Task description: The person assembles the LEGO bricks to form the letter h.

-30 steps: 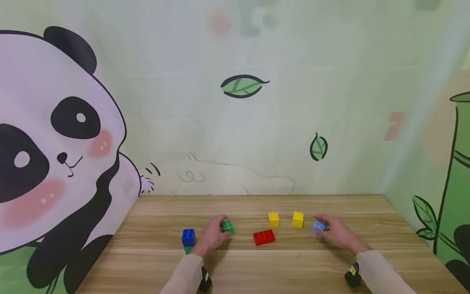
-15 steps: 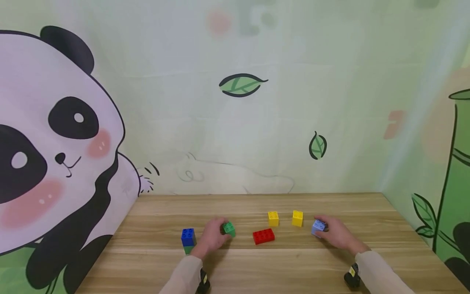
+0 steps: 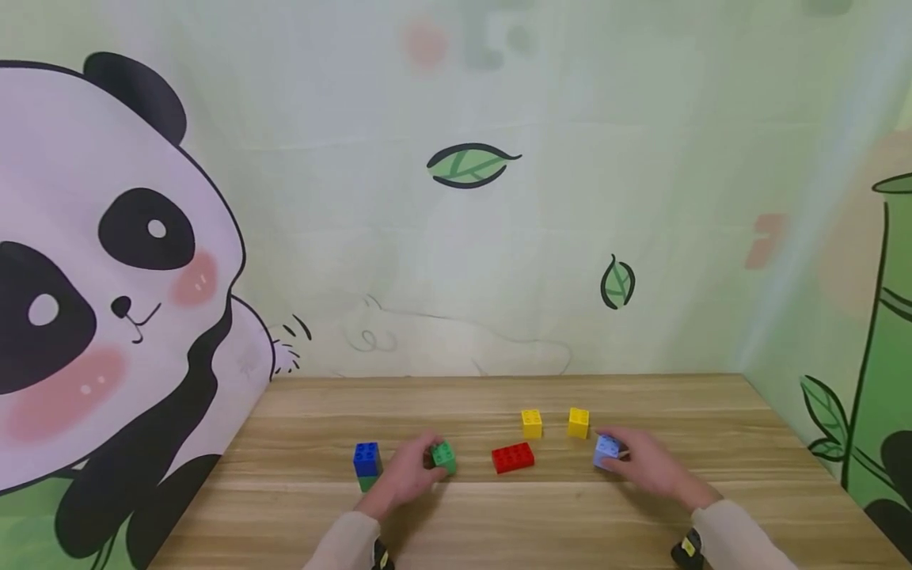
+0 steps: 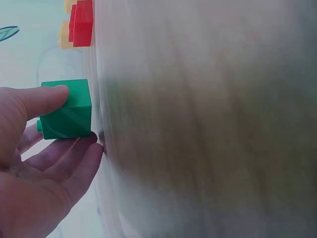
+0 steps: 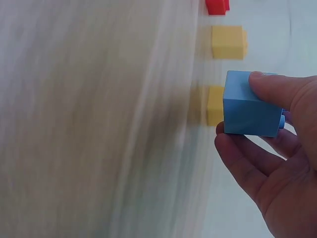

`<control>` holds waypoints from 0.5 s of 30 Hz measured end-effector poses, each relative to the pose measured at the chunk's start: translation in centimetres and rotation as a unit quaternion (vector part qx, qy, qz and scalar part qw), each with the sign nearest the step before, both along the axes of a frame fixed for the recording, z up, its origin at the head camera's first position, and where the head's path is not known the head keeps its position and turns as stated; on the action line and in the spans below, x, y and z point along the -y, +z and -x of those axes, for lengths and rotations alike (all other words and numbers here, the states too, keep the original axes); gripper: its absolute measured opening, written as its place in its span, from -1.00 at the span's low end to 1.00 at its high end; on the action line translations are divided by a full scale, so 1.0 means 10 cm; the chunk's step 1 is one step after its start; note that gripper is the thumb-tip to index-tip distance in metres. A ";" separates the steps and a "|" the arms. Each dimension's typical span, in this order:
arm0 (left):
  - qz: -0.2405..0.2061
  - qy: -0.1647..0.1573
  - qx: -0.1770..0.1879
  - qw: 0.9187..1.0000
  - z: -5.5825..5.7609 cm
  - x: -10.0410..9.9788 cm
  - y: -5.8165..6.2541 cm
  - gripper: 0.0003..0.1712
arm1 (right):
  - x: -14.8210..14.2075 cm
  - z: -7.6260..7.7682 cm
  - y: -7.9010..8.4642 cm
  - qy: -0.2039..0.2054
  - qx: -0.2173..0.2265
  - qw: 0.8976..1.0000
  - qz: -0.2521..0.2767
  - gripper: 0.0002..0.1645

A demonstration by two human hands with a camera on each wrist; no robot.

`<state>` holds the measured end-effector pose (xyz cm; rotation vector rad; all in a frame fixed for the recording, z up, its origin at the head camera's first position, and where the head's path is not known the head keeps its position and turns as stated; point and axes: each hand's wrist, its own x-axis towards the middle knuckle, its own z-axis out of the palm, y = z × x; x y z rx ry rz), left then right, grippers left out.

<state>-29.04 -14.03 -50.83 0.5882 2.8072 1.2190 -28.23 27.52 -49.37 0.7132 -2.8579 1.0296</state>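
Note:
My left hand [image 3: 408, 473] pinches a green toy brick [image 3: 443, 456] between thumb and fingers, with its studs up. In the left wrist view that green brick [image 4: 67, 110] is close over the wooden table, thumb on its near side and fingers beneath its far side. On the right, my right hand [image 3: 651, 463] pinches a light blue brick [image 3: 607, 450]. The right wrist view has the thumb pressed on one face of this light blue brick [image 5: 251, 106], fingers on the opposite side. Between the hands lies a longer red brick [image 3: 513, 457].
Two yellow bricks, the left yellow brick [image 3: 531, 423] and the right yellow brick [image 3: 579, 422], sit behind the red one. A dark blue brick [image 3: 366, 458] is stacked on a green brick [image 3: 367, 482], left of my left hand. A panda-print backdrop [image 3: 456, 261] rises behind the table [image 3: 513, 522].
My right hand has moved left with the light blue brick, closer to the right yellow brick. The green brick in my left hand has come slightly nearer to me. The other bricks stay put.

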 end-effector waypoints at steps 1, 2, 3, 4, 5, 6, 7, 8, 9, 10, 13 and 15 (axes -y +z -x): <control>0.001 -0.001 0.003 1.000 -0.01 0.00 0.00 -0.56 | 0.02 -0.01 0.01 0.007 -0.004 1.000 -0.002 -0.43; 0.001 -0.002 0.007 1.000 -0.02 0.01 0.01 -0.55 | 0.04 -0.03 0.02 0.012 -0.009 1.000 -0.002 -0.43; 0.001 -0.003 0.008 1.000 -0.04 0.01 0.01 -0.53 | 0.06 -0.04 0.02 0.016 -0.012 1.000 -0.005 -0.44; 0.001 -0.004 0.009 1.000 -0.05 0.01 0.02 -0.51 | 0.09 -0.05 0.03 0.019 -0.015 1.000 -0.006 -0.44; 0.001 -0.006 0.009 1.000 -0.06 0.02 0.02 -0.50 | 0.12 -0.07 0.05 0.022 -0.016 1.000 -0.005 -0.44; 0.001 -0.007 0.010 1.000 -0.07 0.02 0.02 -0.50 | 0.15 -0.08 0.06 0.023 -0.014 1.000 -0.004 -0.44; 0.000 -0.008 0.011 1.000 -0.09 0.02 0.03 -0.50 | 0.19 -0.09 0.07 0.025 -0.015 1.000 -0.006 -0.44; -0.002 -0.009 0.010 1.000 -0.10 0.02 0.03 -0.51 | 0.22 -0.11 0.09 0.027 -0.016 1.000 -0.006 -0.43; -0.003 -0.011 0.009 1.000 -0.12 0.02 0.04 -0.51 | 0.26 -0.12 0.11 0.029 -0.015 0.999 -0.006 -0.42; -0.004 -0.012 0.009 1.000 -0.13 0.03 0.04 -0.53 | 0.30 -0.13 0.12 0.031 -0.012 0.999 -0.003 -0.42; -0.007 -0.017 0.011 1.000 -0.17 0.03 0.03 -0.56 | 0.41 -0.16 0.17 0.033 -0.005 0.999 0.001 -0.45; -0.008 -0.018 0.013 1.000 -0.18 0.03 0.03 -0.56 | 0.48 -0.17 0.19 0.036 0.000 0.999 0.007 -0.49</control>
